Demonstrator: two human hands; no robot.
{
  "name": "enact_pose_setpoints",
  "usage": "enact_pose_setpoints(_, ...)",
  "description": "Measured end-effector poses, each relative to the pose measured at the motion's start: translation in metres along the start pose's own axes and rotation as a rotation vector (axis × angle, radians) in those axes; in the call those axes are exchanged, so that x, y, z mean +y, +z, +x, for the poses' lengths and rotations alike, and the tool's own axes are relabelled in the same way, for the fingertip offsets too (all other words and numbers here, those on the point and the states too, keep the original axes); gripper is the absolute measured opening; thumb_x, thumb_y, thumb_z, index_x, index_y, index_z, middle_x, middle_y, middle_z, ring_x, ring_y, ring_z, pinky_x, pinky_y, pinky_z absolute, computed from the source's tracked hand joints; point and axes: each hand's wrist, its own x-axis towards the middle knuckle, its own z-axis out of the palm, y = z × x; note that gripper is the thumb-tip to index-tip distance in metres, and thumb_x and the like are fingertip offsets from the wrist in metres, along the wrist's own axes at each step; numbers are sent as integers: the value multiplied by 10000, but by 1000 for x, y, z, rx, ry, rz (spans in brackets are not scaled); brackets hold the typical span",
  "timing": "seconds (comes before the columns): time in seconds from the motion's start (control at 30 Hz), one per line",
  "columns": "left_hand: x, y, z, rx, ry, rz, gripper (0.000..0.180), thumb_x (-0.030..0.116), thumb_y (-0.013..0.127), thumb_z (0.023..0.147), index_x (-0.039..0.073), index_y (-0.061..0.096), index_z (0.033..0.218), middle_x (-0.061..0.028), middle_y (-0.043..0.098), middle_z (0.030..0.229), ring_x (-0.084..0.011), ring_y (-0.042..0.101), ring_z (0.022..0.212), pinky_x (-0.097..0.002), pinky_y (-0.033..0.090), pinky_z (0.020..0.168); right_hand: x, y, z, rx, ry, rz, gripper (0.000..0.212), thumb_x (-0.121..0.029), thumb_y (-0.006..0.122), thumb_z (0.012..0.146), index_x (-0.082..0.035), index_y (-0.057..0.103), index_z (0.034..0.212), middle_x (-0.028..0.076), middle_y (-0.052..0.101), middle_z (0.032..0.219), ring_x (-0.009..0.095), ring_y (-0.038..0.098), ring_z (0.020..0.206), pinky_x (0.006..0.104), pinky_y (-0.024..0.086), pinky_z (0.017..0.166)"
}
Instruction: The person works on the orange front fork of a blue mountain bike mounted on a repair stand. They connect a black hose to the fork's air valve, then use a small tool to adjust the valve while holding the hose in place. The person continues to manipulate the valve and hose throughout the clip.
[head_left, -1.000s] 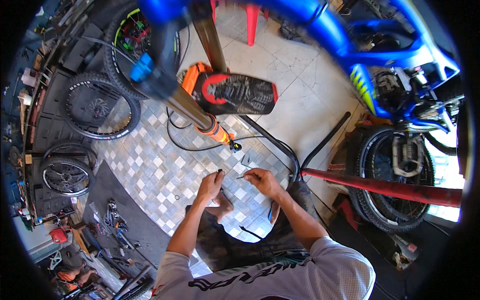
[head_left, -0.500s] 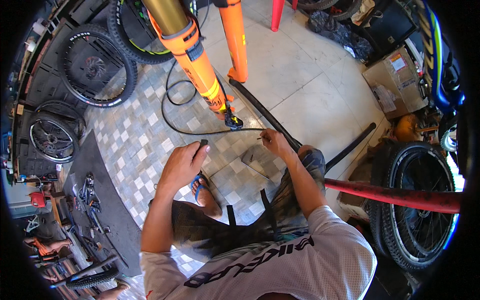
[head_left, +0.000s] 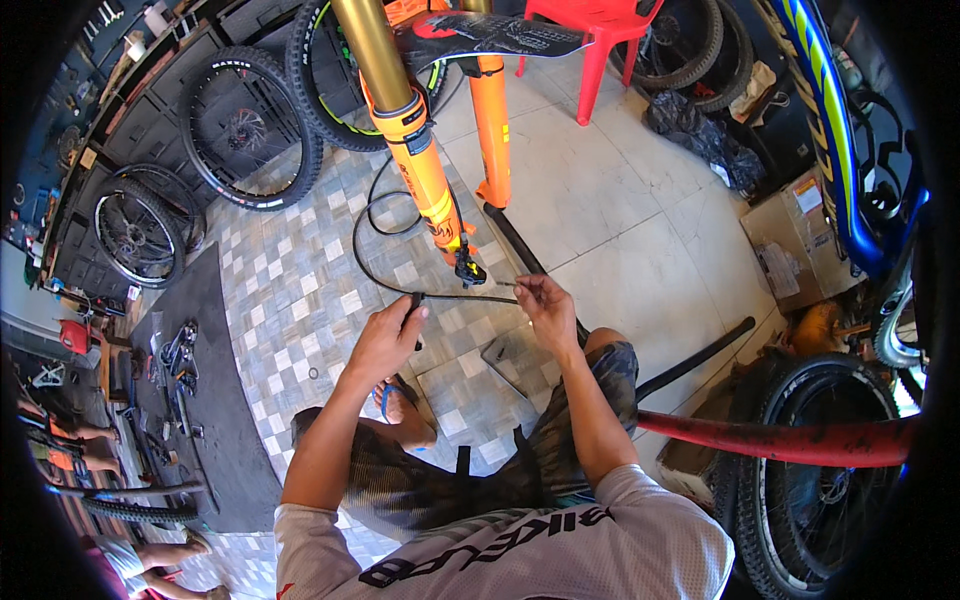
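My left hand (head_left: pixel 388 338) is closed around a short black object (head_left: pixel 417 299), whose end sticks out above the thumb; its kind is hidden by the fingers. My right hand (head_left: pixel 546 308) pinches a small thin piece (head_left: pixel 507 284), too small to name, just right of a black brake caliper (head_left: pixel 468 268). That caliper sits at the lower end of an orange suspension fork leg (head_left: pixel 425 180) with a gold upper tube. A black hose (head_left: pixel 362 262) loops over the floor and passes between my hands. A flat grey rectangular thing (head_left: pixel 508 362) lies on the tiles below my right hand.
Bicycle wheels (head_left: pixel 250 130) lean against dark drawers at the left. A dark mat (head_left: pixel 205 400) holds loose parts. On the right are a red bar (head_left: pixel 770 438), tyres (head_left: pixel 820 480), a cardboard box (head_left: pixel 795 245) and a blue frame (head_left: pixel 830 130). A red chair (head_left: pixel 590 50) stands far off.
The view has shifted, showing more of the fork, its fender and the red chair. My right hand has turned upward, its fingertips closer to the caliper. Both hands keep their grip.
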Motion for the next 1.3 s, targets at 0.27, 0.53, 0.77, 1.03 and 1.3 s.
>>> enact_pose_setpoints(0.27, -6, 25, 20, 91, -80, -87, 401, 366, 592, 1054, -6, 560, 909, -183, 581, 724, -314, 573, 664, -435, 466, 655, -66, 34, 32, -22, -262, -125, 196, -118, 761, 965, 13, 723, 1104, 19, 704, 856, 80, 602, 734, 258, 509, 686)
enact_pose_setpoints(0.53, -7, 33, 31, 92, -333, -661, 386, 385, 654, 1040, 61, 625, 832, 59, 432, 560, -44, 332, 415, -259, 242, 398, -71, 46, 31, -46, -265, -78, 190, -117, 765, 958, 12, 732, 1094, 38, 727, 902, 85, 644, 779, 264, 532, 719)
enact_pose_setpoints(0.77, 0, 32, 32, 62, -343, -484, 441, 408, 656, 1029, 24, 671, 815, 36, 485, 627, -69, 412, 587, -293, 343, 538, -57, 57, 35, -12, -297, -20, 195, -132, 780, 942, 12, 747, 1071, 73, 737, 870, 97, 636, 725, 281, 523, 659)
enact_pose_setpoints(1.03, 12, 23, 30, 72, -279, -534, 420, 396, 661, 1028, 22, 694, 840, 38, 519, 659, -67, 402, 622, -282, 330, 565, -39, 87, 40, 66, -261, 117, 192, -96, 803, 916, -3, 735, 1070, 49, 733, 917, 96, 611, 740, 266, 513, 681)
enact_pose_setpoints(1.3, 19, 17, 28, 93, -272, -732, 377, 375, 654, 1043, 52, 649, 849, 61, 453, 629, -40, 341, 509, -254, 259, 473, -46, 84, 28, 131, -579, -308, 466, -182, 897, 810, -16, 622, 1148, 125, 694, 1087, 247, 655, 1020, 378, 523, 864)
